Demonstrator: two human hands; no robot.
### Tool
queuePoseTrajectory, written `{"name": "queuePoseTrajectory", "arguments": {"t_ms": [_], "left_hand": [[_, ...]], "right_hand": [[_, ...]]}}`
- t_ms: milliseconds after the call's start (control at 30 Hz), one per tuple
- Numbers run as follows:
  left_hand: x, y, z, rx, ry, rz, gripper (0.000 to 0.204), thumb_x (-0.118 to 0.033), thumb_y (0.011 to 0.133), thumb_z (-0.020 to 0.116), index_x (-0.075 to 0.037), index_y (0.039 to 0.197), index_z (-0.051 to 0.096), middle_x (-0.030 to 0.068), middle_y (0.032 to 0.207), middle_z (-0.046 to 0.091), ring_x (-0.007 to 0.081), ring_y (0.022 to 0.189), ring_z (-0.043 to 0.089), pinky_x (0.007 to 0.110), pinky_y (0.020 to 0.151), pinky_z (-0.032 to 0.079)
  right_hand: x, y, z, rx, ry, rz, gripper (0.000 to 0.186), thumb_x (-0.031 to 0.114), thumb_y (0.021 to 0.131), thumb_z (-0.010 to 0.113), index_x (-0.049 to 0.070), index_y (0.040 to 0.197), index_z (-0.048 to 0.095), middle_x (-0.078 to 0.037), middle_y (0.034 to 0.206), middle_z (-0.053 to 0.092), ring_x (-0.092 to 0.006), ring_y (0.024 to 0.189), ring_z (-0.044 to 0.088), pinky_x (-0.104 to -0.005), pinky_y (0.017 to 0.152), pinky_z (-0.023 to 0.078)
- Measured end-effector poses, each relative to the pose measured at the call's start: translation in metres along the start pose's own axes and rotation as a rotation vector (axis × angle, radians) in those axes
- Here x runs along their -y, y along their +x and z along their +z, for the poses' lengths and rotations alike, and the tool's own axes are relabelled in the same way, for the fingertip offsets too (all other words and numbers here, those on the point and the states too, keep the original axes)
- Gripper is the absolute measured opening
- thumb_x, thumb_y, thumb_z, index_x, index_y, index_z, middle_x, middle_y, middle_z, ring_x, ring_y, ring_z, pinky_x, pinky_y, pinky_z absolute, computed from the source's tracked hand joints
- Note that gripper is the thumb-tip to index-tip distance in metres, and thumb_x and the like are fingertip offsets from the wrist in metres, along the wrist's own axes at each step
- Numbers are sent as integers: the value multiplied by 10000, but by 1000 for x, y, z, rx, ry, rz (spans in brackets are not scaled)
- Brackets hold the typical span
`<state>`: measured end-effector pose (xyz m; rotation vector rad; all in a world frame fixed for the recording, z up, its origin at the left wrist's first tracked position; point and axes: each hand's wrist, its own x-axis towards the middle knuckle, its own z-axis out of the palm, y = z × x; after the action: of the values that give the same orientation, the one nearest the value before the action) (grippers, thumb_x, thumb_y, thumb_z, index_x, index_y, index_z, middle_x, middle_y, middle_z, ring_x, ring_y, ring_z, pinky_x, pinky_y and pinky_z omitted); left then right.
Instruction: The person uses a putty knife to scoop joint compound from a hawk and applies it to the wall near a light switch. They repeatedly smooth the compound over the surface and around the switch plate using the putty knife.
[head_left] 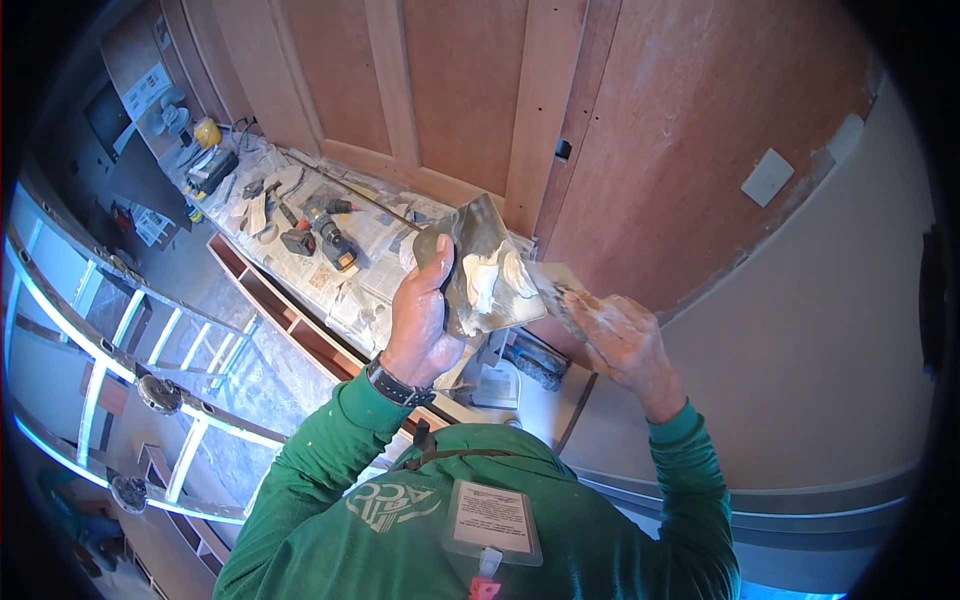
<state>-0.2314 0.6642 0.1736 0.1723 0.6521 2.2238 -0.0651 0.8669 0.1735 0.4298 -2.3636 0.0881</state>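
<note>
By the wooden wall (690, 140), my left hand (418, 318) grips a shiny plate (478, 228) with white paste (482, 283); my right hand (622, 340) grips a scraper (555, 288).

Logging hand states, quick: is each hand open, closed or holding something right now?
Left hand: closed, holding a flat metal plate bearing whitish paste.
Right hand: closed, holding a flat scraper blade.

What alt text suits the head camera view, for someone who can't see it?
A green-sleeved person's left hand holds a grey metal plate bearing creamy white paste; the right hand holds a flat, greyish scraper beside it. A dark power drill lies on a newspaper-covered surface beyond.
</note>
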Motion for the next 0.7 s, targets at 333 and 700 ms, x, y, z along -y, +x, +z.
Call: {"name": "queuePoseTrajectory", "arguments": {"t_ms": [333, 700], "left_hand": [[-17, -10, 7, 38, 272, 356, 397, -338, 1044, 513, -16, 1275, 537, 74, 1191, 640, 175, 1067, 643, 352, 940, 533], [19, -9, 27, -1, 414, 449, 286, -276, 1020, 589, -19, 1143, 620, -3, 1060, 636, 79, 934, 580, 273, 837, 489]], "right_hand": [[30, -23, -2, -587, 1337, 948, 361, -75, 927, 516, -40, 1284, 561, -72, 1120, 658, -111, 972, 620, -269, 880, 506], [70, -12, 38, -484, 1527, 1091, 349, -3, 956, 527, -33, 1303, 544, -67, 1119, 658, -111, 995, 616, -258, 910, 480]]}}
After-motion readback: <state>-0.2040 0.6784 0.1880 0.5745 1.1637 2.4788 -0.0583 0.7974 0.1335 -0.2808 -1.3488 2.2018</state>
